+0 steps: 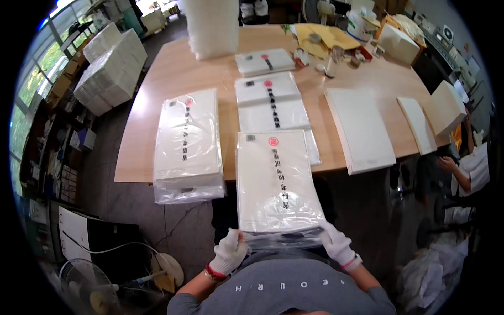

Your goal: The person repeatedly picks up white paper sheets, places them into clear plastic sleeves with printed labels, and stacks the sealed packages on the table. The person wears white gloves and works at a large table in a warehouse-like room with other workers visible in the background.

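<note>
A clear plastic bag with a stack of off-white paper in it lies at the near edge of the table, its loose end hanging toward my body. My left hand, in a white knit glove, is closed on the left corner of that end. On the opposite corner, my gloved right hand grips the same bag. The bag carries dark printing and a red round mark. Further in, flat printed bags lie partly under it. To the left sits a pile of filled bags, its plastic ends drooping over the edge.
On the table's right are a white paper stack, a narrower stack and a thick block of paper. Folded bags, a tall white roll and small jars stand farther back. A fan is lower left; another person sits right.
</note>
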